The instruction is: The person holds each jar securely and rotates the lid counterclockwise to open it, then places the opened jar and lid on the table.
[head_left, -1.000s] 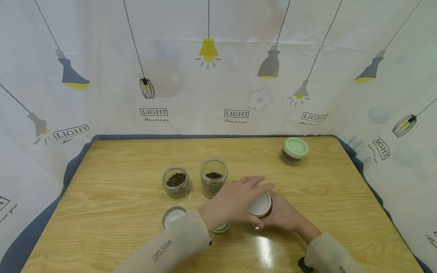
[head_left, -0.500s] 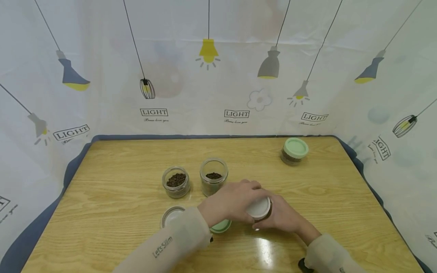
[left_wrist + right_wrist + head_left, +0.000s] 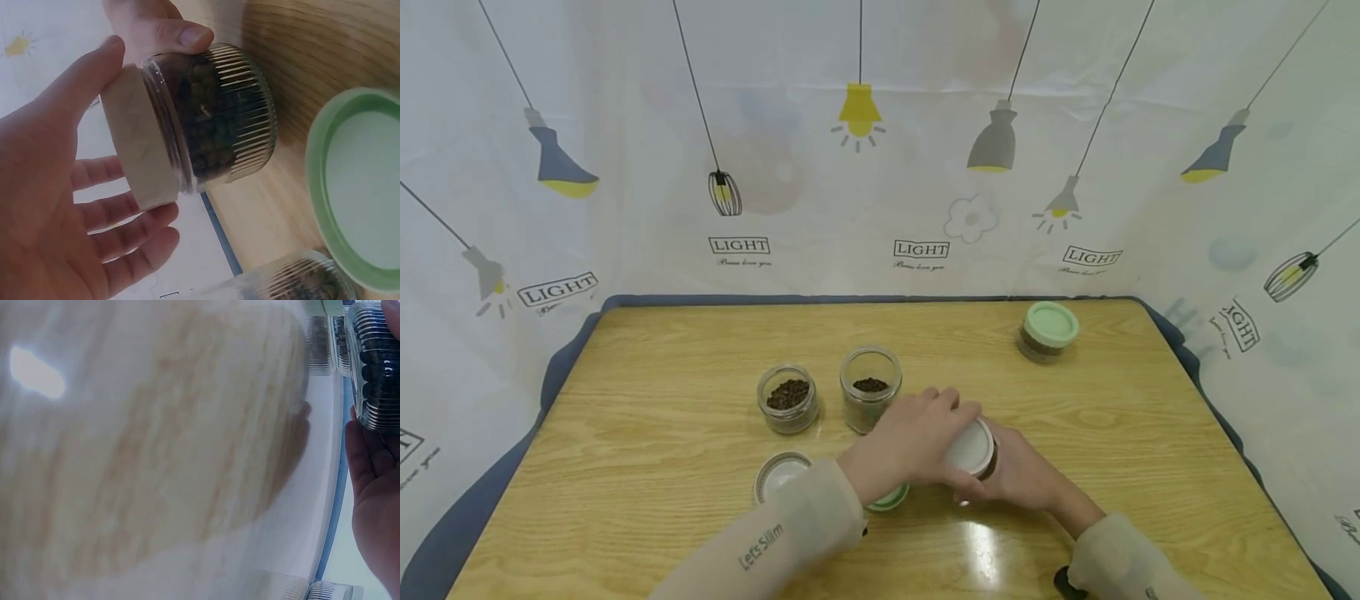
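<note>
In the left wrist view a ribbed glass jar (image 3: 240, 112) of dark beans lies tilted in the air, a white lid (image 3: 139, 134) on its mouth. My left hand (image 3: 910, 442) grips that lid, the thumb at one edge and the fingers round the other side. Round the glass, my right hand (image 3: 1022, 471) holds the jar, its palm mostly hidden behind it. Beneath the left wrist, a green-rimmed lid (image 3: 891, 498) rests on the table, partly covered. Another pale lid (image 3: 781, 473) lies to its left, overlapped by the sleeve.
Two lidless glass jars, a shorter one (image 3: 788, 402) and a taller one (image 3: 871, 396), hold dark beans just beyond the left hand. A jar with a green lid (image 3: 1050, 327) stands at the back right of the wooden table (image 3: 662, 367). Printed cloth walls (image 3: 820, 192) enclose it.
My left hand has shifted its fingers and thumb around the white lid, closing over it and then turning back to show more of its top. The right hand has stayed nearly still.
</note>
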`<state>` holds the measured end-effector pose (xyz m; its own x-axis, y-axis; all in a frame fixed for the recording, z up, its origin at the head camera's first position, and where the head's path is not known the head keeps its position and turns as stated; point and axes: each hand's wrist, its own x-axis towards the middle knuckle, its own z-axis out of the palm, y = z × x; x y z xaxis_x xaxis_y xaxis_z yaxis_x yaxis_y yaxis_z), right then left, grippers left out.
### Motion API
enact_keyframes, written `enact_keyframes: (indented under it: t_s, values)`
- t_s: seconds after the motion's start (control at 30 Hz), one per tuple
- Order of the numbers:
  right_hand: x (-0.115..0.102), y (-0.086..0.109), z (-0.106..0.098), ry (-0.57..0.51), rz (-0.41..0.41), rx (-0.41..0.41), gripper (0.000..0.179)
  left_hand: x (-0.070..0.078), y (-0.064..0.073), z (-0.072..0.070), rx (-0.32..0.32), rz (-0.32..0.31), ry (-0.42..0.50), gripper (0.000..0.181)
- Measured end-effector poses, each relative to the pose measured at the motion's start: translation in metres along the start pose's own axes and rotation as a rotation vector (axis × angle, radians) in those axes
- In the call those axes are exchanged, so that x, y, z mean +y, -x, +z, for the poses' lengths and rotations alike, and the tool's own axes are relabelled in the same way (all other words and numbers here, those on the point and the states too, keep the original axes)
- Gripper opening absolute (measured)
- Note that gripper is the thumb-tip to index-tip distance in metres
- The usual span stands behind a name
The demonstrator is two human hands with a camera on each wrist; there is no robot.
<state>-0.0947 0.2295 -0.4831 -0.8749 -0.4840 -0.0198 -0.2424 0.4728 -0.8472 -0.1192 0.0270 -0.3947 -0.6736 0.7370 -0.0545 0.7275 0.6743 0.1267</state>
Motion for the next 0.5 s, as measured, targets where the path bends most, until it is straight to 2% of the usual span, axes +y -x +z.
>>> enact_keyframes:
  t_s: [0.1,0.2,0.3,0.5]
  values:
    - [-0.0005,-0.0001,-0.0007,0.01,0.001,0.013,0.088,-0.0014,0.0008,-0.0005,0.008,0.002,-0.002,0.097]
    - [-0.0014,0.0001,-0.0015,0.036,0.013,0.029,0.089,-0.0039,0.0015,-0.0034,0.016,0.027,0.041,0.102]
    - [-0.0024,0.0006,-0.0023,0.028,0.031,0.018,0.089,-0.006,0.0022,-0.007,0.012,0.077,0.082,0.096]
    - [-0.0025,-0.0001,-0.0022,-0.015,0.029,-0.005,0.088,-0.0069,0.0047,-0.0089,-0.079,0.135,0.117,0.089]
